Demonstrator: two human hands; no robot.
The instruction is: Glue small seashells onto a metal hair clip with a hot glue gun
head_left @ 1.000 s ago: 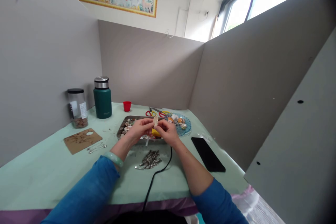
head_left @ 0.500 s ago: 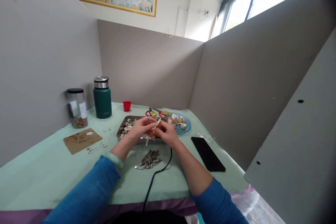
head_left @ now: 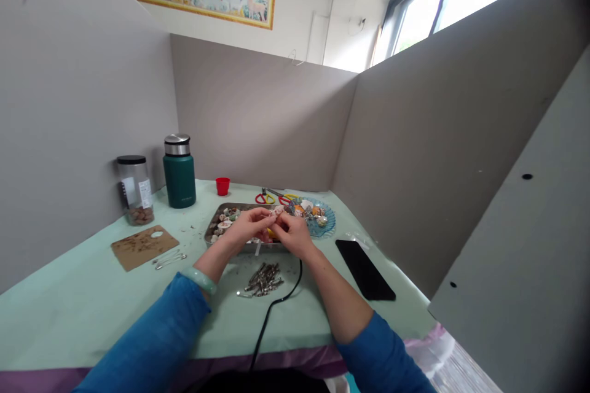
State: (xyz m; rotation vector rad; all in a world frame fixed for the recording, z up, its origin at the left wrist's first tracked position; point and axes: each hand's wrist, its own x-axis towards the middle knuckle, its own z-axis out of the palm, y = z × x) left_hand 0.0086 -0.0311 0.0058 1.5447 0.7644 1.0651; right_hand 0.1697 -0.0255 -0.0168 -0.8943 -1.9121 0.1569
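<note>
Above a metal tray of small round pieces, both hands meet at a small pinkish-white piece. My left hand pinches it from the left, and my right hand has its fingertips on its right side. What the piece is cannot be made out. A pile of metal clips lies on the cloth in front of the tray. Behind my right hand stands a blue glass plate with orange, white and silvery pieces.
A green flask and a jar stand at the left, near a brown card and safety pins. A red cup and scissors are behind. A black phone-like slab lies right; a black cable runs forward.
The piece between my fingers has turned; it showed a pale, thin edge before and now shows a pinkish, rounded side. Both hands have stayed in nearly the same place.
</note>
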